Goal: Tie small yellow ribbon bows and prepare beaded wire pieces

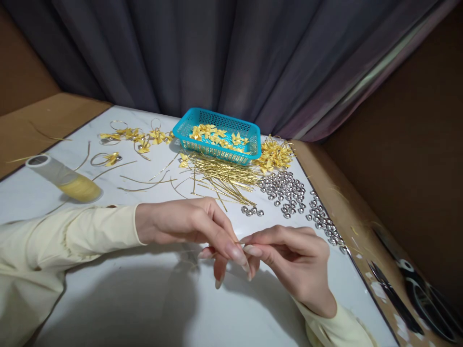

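My left hand (200,224) and my right hand (294,260) meet low over the white tabletop, fingertips almost touching. Both pinch a thin gold cord (240,242), of which only a short bit shows between the fingers; the rest is hidden. Just beyond them lies a loose bundle of cut gold cords (227,174). Small silver beads (285,188) are heaped to the right of that bundle, with several strays (252,211) nearer my fingers.
A blue basket (184,126) holds yellow ribbon bows (217,135). More bows (277,154) are piled at its right. Bows with cord loops (125,134) lie left, near a spool of yellow thread (84,187). Tweezers (396,299) and scissors (428,299) rest at right.
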`<act>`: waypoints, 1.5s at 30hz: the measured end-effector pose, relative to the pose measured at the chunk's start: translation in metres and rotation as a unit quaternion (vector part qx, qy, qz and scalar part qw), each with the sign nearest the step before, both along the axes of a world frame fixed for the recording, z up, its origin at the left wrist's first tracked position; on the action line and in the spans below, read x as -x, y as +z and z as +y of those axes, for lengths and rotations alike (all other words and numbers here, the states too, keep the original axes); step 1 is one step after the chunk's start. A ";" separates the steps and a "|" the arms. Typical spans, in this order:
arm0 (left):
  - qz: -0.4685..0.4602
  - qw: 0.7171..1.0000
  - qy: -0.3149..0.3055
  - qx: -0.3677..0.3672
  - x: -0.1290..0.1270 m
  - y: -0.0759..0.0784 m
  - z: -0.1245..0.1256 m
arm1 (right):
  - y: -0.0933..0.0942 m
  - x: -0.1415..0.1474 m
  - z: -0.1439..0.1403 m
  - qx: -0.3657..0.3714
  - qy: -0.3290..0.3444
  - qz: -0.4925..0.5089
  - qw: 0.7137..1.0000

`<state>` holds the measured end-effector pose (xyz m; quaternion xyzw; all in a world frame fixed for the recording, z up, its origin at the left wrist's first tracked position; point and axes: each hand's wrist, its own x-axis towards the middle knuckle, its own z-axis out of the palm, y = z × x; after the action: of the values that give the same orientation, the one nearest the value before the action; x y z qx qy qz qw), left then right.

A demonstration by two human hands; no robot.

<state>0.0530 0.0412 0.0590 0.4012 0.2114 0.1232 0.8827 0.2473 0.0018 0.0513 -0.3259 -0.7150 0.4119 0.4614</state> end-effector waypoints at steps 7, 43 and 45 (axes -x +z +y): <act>0.007 0.999 -0.012 -0.034 0.001 0.002 0.000 | 0.002 0.002 0.000 0.001 0.002 0.003 1.000; 0.117 0.938 0.041 -0.324 0.008 0.016 -0.010 | 0.001 -0.003 -0.004 -0.007 0.019 0.013 1.000; 0.118 0.936 0.044 -0.329 0.009 0.017 -0.010 | 0.000 -0.004 -0.003 -0.008 0.019 0.013 1.000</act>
<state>0.0444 0.0311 0.0761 0.6712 0.2789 0.1760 0.6639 0.2511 -0.0017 0.0514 -0.3028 -0.7182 0.4191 0.4657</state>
